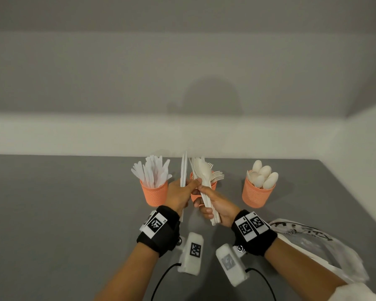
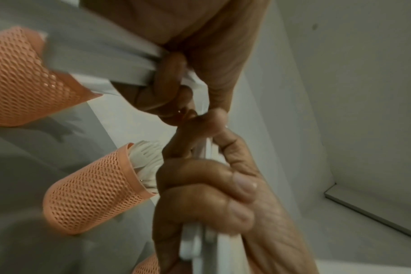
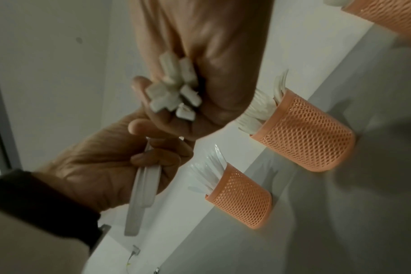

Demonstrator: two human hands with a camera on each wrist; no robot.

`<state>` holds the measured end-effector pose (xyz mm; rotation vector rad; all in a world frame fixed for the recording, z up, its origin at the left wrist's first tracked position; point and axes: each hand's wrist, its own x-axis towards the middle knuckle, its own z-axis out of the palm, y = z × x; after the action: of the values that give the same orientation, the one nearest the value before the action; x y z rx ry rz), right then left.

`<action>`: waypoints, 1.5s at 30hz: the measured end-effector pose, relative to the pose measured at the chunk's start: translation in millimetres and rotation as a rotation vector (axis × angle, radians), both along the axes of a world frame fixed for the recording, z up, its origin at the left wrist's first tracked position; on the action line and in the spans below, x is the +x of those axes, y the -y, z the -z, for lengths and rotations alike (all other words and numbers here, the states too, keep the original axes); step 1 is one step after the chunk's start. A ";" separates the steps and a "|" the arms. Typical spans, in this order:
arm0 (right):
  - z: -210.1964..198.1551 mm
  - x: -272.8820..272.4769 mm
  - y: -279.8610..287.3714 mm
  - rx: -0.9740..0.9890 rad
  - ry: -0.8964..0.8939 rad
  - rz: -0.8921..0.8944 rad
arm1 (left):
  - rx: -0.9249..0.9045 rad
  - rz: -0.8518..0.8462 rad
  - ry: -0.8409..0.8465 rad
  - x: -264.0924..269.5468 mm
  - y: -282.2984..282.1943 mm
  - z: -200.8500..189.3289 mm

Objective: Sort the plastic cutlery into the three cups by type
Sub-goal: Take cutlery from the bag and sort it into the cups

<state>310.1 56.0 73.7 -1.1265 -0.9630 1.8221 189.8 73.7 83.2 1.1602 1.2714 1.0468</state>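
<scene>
— what have you got in each hand?

— my left hand (image 1: 181,193) pinches a thin stack of flat white knives (image 1: 183,170), thumb and fingers curled round the handles, blades standing upright above my knuckles. my right hand (image 1: 215,206) is wrapped round a mixed bundle of cutlery (image 1: 202,173); a spoon bowl shows at its top and the handle ends stick out below my palm. in the right wrist view those cut ends (image 3: 174,89) bunch together in my curled fingers.

— are the two hands apart?

— no, the fingertips meet just in front of the middle cup (image 1: 213,185), and the knives stand just beside the bundle.

— and the cups?

— three orange mesh cups in a row on the grey table (image 1: 52,213). the left cup (image 1: 154,194) is full of knives fanning out. the middle cup holds forks (image 1: 217,175), tines up, mostly hidden behind my hands. the right cup (image 1: 257,195) holds spoons (image 1: 264,174), bowls up, and stands well apart from my hands.

— anything else near you?

— a crumpled clear plastic bag (image 1: 313,242) lies on the table by my right forearm. both wrists wear black bands with printed square markers, and white camera boxes hang beneath them with black cables.

— how many pieces are in the bundle?

— i cannot tell; they overlap too much.
</scene>
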 end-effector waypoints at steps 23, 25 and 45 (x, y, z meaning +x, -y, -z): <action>13.1 -8.7 -1.1 0.019 0.113 0.207 | 0.028 -0.028 -0.042 -1.7 -1.4 3.6; 12.9 -8.3 0.5 0.031 0.132 0.192 | 0.036 -0.005 -0.036 3.0 0.2 2.1; 14.4 4.2 1.9 0.097 0.090 0.088 | 0.200 -0.324 -0.057 2.9 -23.5 -10.2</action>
<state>314.2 54.2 59.3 -1.1798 -1.0267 1.6493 192.7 97.3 93.4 1.1626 1.4576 1.4145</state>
